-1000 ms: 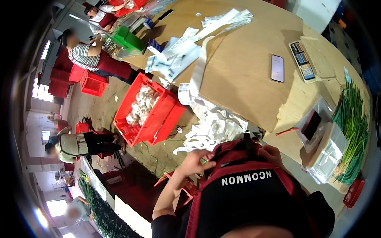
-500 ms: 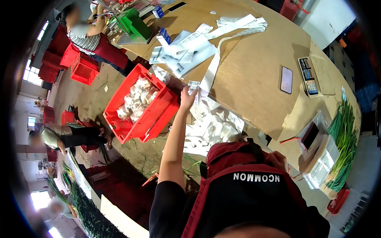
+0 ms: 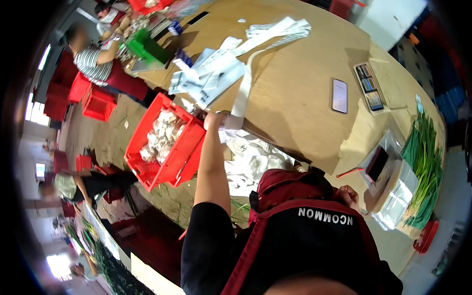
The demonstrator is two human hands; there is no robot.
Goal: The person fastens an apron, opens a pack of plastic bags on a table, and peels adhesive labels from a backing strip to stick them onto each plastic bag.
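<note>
My left hand [image 3: 215, 121] reaches out to the table's near edge, its fingers closed on the end of a long white label strip [image 3: 242, 93]. The strip runs up over the brown cardboard [image 3: 295, 93], beside printed label sheets [image 3: 209, 81]. Below the edge hangs a heap of white strips [image 3: 255, 164]. My right hand [image 3: 349, 196] is by my waist at the side of the dark red apron [image 3: 290, 189], fingers curled; what they hold, if anything, is hidden. Just left of my left hand stands a red crate [image 3: 164, 142] with wrapped whitish bundles.
A phone [image 3: 339, 96] and a calculator-like device [image 3: 369, 88] lie on the table. At the right are a dark phone [image 3: 377, 164], clear plastic packaging [image 3: 396, 201] and green stalks [image 3: 427, 167]. A green device [image 3: 147, 46] and several people are at the left.
Since the earliest frame, my left hand has moved from the apron out to the table edge and closed on the strip's end. My right hand stays by the apron. The view has shifted slightly.
</note>
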